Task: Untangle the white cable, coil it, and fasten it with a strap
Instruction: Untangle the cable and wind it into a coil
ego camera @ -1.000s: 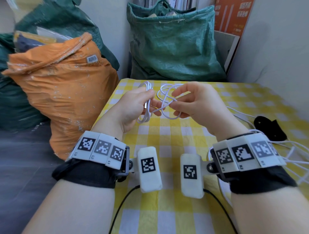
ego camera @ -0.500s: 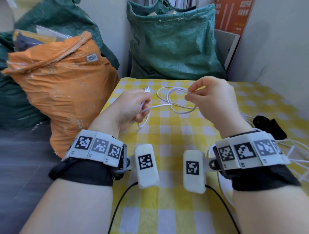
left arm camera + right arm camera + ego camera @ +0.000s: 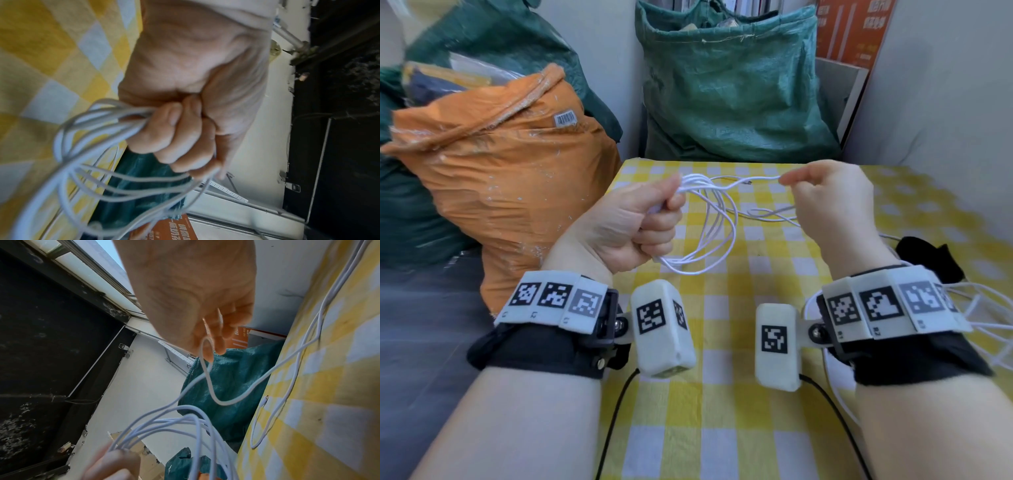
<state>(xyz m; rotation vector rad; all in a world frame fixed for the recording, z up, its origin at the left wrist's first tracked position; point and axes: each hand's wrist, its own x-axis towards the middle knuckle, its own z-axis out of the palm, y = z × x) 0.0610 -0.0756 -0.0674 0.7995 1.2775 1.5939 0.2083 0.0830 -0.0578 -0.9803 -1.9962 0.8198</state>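
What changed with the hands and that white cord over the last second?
The hands drew apart: the right hand moved right, pulling a strand out from the white cable, pinched at its fingertips. More loops now hang from the left hand, whose fist grips the bundle throughout. The black strap on the checked tablecloth and the orange sack stayed put.
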